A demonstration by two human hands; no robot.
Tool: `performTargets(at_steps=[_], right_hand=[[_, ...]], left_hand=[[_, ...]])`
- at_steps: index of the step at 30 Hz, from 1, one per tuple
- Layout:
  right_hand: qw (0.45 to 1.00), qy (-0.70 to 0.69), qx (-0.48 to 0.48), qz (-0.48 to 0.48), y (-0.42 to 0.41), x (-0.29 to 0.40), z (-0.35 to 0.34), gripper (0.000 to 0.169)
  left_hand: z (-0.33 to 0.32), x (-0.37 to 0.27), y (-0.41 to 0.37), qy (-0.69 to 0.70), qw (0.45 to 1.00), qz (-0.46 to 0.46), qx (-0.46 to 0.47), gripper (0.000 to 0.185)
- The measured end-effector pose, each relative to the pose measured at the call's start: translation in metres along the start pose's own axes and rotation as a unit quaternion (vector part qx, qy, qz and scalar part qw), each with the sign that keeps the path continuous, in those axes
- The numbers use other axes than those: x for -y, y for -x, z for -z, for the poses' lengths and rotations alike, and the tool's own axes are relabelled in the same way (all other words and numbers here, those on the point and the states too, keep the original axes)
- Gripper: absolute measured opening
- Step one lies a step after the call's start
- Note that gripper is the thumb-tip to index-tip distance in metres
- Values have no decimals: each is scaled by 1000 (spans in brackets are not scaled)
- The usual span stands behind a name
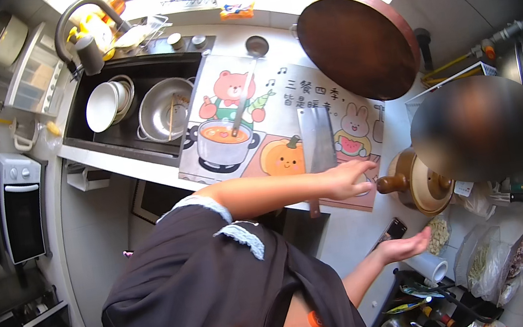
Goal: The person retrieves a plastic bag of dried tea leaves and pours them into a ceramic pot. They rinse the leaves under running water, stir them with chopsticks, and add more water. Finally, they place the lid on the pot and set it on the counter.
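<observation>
My left hand [352, 179] reaches over the printed counter mat [275, 85], empty, with its fingers apart. Its fingertips are close to the brown handle [389, 184] of a lidded clay pot [427, 189], with a small gap between them. A cleaver [317, 137] lies on the mat, and my left forearm crosses over its lower part. Lower down, my right hand [405, 246] is held palm up with slightly curled fingers and nothing in it. Near it are a smartphone [394, 229] and a bag of pale food pieces [437, 234]. A ladle [244, 90] rests across the mat.
A large brown pan [356, 48] leans at the back. The black sink [81, 114] holds stacked bowls [103, 106] and a metal basin [164, 109]. Food bags [483, 257] and a white roll [430, 267] are at right. A round dark area [479, 126] is blurred.
</observation>
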State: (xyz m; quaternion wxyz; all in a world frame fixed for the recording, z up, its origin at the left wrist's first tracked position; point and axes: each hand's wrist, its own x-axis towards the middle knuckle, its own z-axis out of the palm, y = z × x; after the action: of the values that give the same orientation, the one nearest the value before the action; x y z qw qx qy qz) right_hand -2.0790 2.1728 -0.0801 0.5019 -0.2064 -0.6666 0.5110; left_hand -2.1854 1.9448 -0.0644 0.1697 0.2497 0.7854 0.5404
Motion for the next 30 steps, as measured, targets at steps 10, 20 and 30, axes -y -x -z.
performTargets(at_steps=[10,20,30], right_hand=[[811,70,576,76,240,112,-77,18],[583,-21,800,137,437,249,-192,19],[430,-54,875,217,514,280,-258,19]], left_hand=[[221,60,355,-133,939,300,-98,24],[294,66,628,17,851,366,-375,21],[302,93,714,20,795,360,-489,36]])
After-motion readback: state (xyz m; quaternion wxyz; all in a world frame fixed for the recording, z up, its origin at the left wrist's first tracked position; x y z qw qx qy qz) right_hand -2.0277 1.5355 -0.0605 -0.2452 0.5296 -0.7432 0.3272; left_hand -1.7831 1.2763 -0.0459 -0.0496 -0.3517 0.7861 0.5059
